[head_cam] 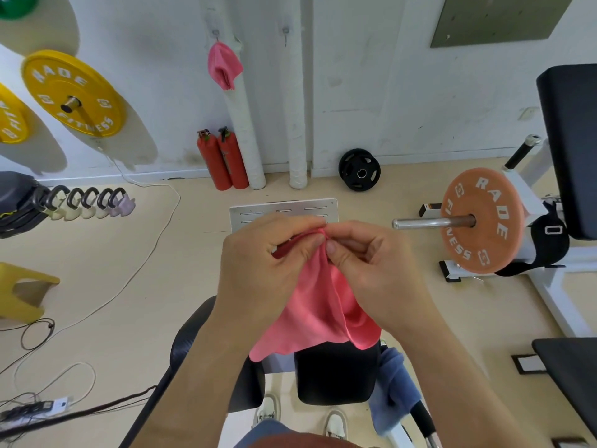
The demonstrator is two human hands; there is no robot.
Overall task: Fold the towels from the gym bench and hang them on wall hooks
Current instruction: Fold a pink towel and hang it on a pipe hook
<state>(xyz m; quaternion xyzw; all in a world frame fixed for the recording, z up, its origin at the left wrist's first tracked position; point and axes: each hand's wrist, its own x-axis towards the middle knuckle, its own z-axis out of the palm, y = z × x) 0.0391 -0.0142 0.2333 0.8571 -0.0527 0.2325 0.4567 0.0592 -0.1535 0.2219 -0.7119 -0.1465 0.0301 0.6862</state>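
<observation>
Both hands are raised together in front of the person, and each pinches the bunched top edge of a coral-pink cloth towel (318, 305). The left hand (258, 263) has its thumb and curled fingers closed on the fabric. The right hand (371, 263) grips the same edge right beside it, so that the fingertips of the two hands nearly meet. The towel hangs down from the hands in loose folds between the forearms, and its lower corners drape in front of the black padded table (336, 373) directly below the hands.

Below and to the right of the right hand, a blue terry towel (392, 389) lies over the table's right edge. It looks bunched rather than folded, though the forearm hides part of it.

Far beyond the hands, slightly to their left, a second pink towel (224, 66) hangs on a small metal wall hook (215, 33). Another metal hook (285, 32) is on the wall above the hands. Two red fire extinguishers (223, 160) stand on the floor under the hung towel. To the right of the right hand is an orange weight plate (481, 221) on a steel bar.
</observation>
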